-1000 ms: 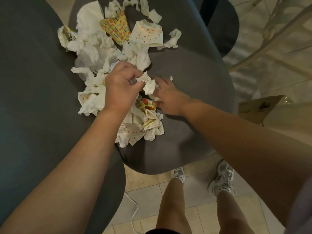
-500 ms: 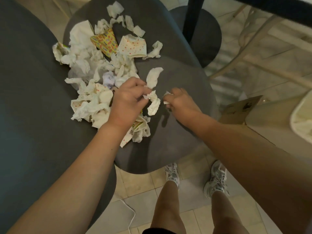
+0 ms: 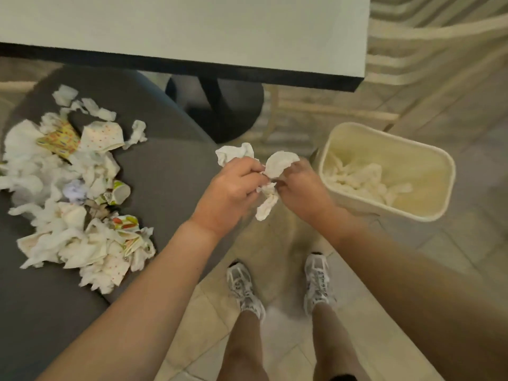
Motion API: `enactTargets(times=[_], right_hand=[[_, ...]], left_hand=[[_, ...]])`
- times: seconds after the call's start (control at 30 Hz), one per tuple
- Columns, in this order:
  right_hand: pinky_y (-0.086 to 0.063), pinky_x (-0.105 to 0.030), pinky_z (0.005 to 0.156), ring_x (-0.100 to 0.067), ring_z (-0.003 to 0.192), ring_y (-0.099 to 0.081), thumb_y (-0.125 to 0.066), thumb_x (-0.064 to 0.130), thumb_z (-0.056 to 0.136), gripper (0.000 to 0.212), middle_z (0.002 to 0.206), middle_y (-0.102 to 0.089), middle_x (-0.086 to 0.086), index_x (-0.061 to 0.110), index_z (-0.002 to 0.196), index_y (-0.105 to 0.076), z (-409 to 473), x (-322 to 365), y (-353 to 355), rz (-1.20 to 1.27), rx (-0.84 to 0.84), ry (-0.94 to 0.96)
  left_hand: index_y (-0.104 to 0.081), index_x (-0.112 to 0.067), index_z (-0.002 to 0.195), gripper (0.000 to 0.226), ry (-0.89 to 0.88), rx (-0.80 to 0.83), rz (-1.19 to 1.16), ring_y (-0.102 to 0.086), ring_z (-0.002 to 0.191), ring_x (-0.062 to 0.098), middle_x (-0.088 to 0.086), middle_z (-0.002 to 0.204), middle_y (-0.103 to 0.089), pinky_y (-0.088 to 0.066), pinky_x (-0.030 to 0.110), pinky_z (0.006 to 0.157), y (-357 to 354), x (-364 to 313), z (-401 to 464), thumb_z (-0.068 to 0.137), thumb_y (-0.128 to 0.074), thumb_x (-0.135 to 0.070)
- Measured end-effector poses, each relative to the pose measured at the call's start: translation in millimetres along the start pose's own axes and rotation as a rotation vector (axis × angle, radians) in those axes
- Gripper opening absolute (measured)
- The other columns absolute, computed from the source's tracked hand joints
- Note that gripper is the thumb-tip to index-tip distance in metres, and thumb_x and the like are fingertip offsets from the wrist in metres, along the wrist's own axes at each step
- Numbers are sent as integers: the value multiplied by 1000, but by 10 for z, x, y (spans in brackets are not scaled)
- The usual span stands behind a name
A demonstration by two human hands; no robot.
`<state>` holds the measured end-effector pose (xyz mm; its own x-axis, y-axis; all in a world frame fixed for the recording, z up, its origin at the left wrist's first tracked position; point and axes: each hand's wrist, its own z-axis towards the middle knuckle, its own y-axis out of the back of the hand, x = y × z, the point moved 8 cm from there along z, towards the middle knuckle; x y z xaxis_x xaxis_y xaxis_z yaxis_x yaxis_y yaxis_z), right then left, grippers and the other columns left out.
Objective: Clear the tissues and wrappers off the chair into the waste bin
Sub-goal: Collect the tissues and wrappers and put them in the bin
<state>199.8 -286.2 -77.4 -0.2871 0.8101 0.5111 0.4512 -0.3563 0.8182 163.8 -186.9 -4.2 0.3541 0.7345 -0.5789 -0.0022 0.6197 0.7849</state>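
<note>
Crumpled white tissues (image 3: pixel 268 174) are held in the air between the chair (image 3: pixel 170 171) and the waste bin (image 3: pixel 384 171), above the tiled floor (image 3: pixel 288 243). The left hand (image 3: pixel 229 193) has its grip curled round one wad, and the right hand (image 3: pixel 302 185) pinches another beside it. A heap of tissues and wrappers (image 3: pixel 74 193) lies on the chair seat. More tissues lie inside the bin.
</note>
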Motion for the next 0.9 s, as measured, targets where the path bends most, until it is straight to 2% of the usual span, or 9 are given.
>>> enactTargets(times=[0.13,0.2,0.3,0.4,0.5,0.6,0.7,0.77,0.9], right_hand=[[-43,-40,86,-36,102,-50,-47,12,84,33,109,-56,-20,1,114,-54,-369,-672,510,157,-154,-144],[-39,-36,85,-35,103,-49,-55,4,84,33,110,-55,-21,2,117,-53,-542,-992,689,210,-212,-195],[-40,-39,90,-33,107,-48,-57,10,87,31,112,-55,-17,6,117,-53,-723,-1507,849,195,-250,-321],[-35,-38,97,-31,116,-43,-55,17,90,34,122,-51,-15,8,123,-49,-831,-1963,803,193,-124,-479],[-34,-38,99,-33,120,-39,-52,15,92,38,131,-46,-14,8,128,-45,-918,-2241,693,112,63,-548],[-39,-38,97,-34,115,-43,-43,-4,88,37,125,-49,-18,3,124,-49,-956,-2361,800,142,-13,-564],[-42,-36,91,-31,112,-44,-39,-14,80,44,118,-51,-17,1,118,-54,-987,-2382,920,159,-112,-551],[-42,-36,88,-31,109,-44,-40,-16,77,43,114,-53,-17,0,113,-57,-976,-2352,965,133,-148,-517],[-45,-39,83,-29,108,-45,-42,-14,77,41,113,-55,-14,3,110,-59,-868,-2154,983,82,-140,-431]], left_hand=[[-69,0,84,12,-77,58,-69,-55,83,22,14,90,-63,-45,31,74,-425,-524,483,77,-60,1],[-69,1,84,13,-126,103,-81,-54,83,20,16,89,-62,-45,31,73,-658,-738,694,75,-60,3],[-69,2,84,16,-163,191,-104,-57,80,22,17,87,-60,-45,27,71,-1055,-995,983,72,-63,10],[-69,4,88,18,-70,328,-186,-55,78,20,17,89,-59,-42,18,68,-1477,-1074,1159,73,-63,11],[-68,2,96,21,14,477,-164,-57,88,24,15,99,-58,-42,19,77,-1905,-996,1187,76,-62,10],[-63,-4,112,32,122,553,-87,-51,111,28,14,124,-50,-39,25,94,-2159,-818,1222,83,-57,6],[-51,-15,130,47,288,668,17,-30,135,23,8,149,-30,-22,26,108,-2304,-618,1193,86,-52,2],[-51,-15,131,52,319,666,-14,-26,138,21,6,151,-28,-18,23,109,-2291,-616,1162,84,-47,8],[-58,-9,123,49,313,482,-67,-36,132,21,8,139,-45,-20,15,103,-2041,-633,1090,82,-43,14]])
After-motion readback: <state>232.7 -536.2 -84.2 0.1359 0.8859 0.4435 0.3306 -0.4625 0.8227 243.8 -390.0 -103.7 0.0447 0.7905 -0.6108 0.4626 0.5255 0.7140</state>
